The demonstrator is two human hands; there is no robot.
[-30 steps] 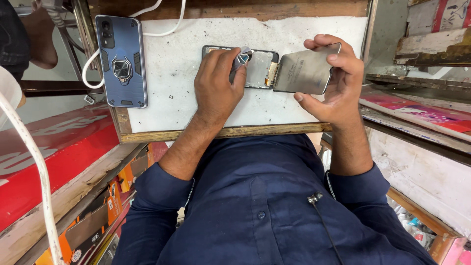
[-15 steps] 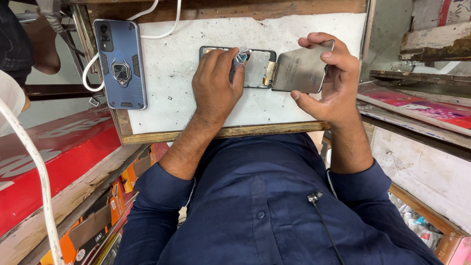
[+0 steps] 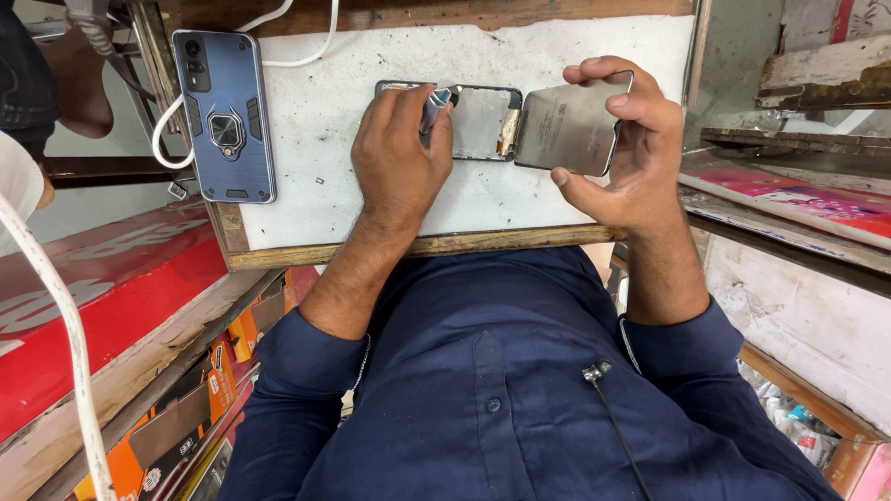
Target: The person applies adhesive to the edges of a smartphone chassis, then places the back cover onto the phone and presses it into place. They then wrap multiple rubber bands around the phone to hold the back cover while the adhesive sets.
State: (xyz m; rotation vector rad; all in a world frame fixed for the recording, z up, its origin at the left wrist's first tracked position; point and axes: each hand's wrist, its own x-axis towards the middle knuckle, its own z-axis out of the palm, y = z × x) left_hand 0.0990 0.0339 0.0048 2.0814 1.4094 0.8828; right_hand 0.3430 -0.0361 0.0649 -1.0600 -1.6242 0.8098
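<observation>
On the white surface [image 3: 353,111], the opened phone [image 3: 483,121] lies pinned by the left hand [image 3: 401,158], its grip seemingly closed on a small tool [image 3: 434,104]. The right hand [image 3: 624,153] pinches the hinged panel [image 3: 568,124] beside it; lift gently, frame held flat.

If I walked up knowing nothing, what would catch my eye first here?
Probably the opened phone frame lying in the middle of the white board, with the left hand pressing a small metal tool onto it. Right beside it, the right hand tilts up a grey metal panel still joined to the frame. At the board's left edge lies a blue cased phone, back up, near a white cable.
</observation>
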